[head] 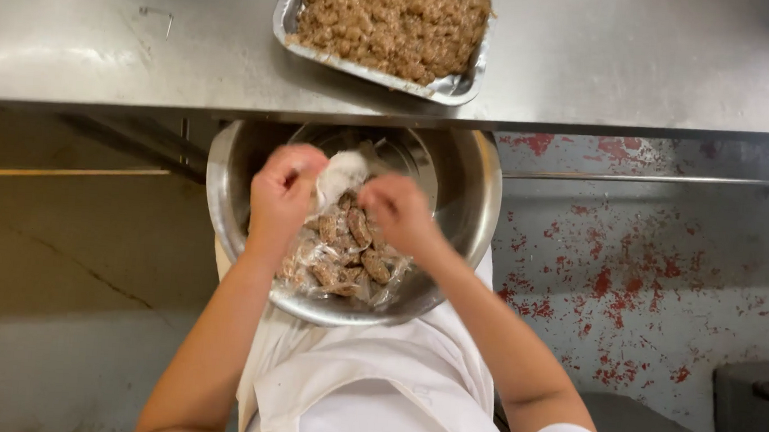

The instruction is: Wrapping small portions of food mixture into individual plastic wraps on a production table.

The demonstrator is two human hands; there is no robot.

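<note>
you're in a working commercial kitchen: a stainless steel counter runs across the top, bearing a foil tray heaped with a brown crumbly mix. a big steel mixing bowl sits below its edge, your white apron shows, and the worn floor has flaking red paint.

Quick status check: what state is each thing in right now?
Clear plastic bag: full of brown pieces, neck gathered in both hands.
Left hand: gripping the bag's neck.
Right hand: gripping the bag's neck.
Steel bowl: holds the bag.
Foil tray: uncovered, filled with brown crumbly food, on the steel counter.
</note>
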